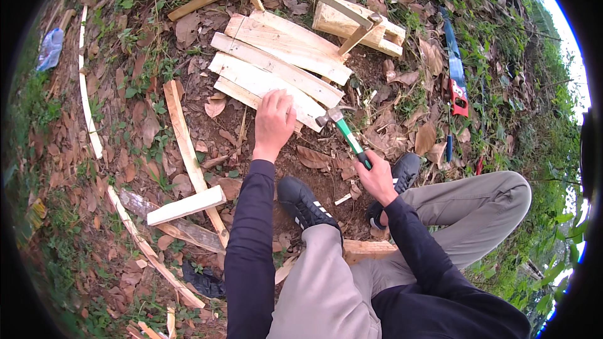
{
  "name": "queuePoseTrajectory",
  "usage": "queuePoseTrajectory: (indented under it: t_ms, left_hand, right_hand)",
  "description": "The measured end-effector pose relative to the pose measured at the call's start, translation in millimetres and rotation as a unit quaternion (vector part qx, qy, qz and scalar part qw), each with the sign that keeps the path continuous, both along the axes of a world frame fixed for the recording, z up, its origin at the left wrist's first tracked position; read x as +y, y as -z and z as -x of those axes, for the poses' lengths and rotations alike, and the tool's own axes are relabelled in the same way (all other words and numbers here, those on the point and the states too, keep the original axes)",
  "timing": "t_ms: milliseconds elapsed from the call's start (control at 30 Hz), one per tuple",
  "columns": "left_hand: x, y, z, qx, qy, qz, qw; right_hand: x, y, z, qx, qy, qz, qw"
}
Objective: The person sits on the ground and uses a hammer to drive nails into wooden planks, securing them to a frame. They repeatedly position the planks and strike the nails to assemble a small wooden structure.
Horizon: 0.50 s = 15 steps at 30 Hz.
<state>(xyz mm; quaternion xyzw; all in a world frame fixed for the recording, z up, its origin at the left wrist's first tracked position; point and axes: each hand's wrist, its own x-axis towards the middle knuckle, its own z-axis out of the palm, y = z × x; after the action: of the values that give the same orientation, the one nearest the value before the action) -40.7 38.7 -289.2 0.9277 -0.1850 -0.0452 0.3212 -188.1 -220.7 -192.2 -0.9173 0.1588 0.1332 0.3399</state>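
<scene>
Four pale planks (276, 66) lie side by side, with one hammer (344, 132), one handsaw (455, 66), two black shoes (303, 201)

Bare soil (326, 185) lies open between planks (276, 72) and shoes (304, 201).

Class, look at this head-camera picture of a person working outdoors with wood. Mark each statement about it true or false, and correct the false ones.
1. The right hand holds a hammer with a green handle. True.
2. The left hand rests on the wooden boards. True.
3. The boards lie on a workbench. False: they lie on bare ground strewn with dry leaves.
4. A saw with a blue blade lies on the ground to the right. True.
5. The person wears white shoes. False: the shoes are black.
6. The left hand holds a nail. False: no nail shows; the hand lies flat.
</scene>
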Motion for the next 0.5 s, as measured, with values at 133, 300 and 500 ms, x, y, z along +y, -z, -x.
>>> queuePoseTrajectory:
  t_ms: [133, 300, 500]
  left_hand:
    - [-9, -9, -10, -0.079, -0.12, -0.094, 0.985]
    - [-3, 10, -7, -0.058, -0.094, -0.128, 0.986]
    - [-4, 15, -10, -0.049, -0.09, -0.134, 0.986]
  right_hand:
    - [16, -22, -8, 0.069, -0.018, -0.071, 0.995]
    - [15, -7, -5, 0.167, -0.01, -0.173, 0.971]
    - [51, -9, -12, 0.231, 0.183, -0.388, 0.874]
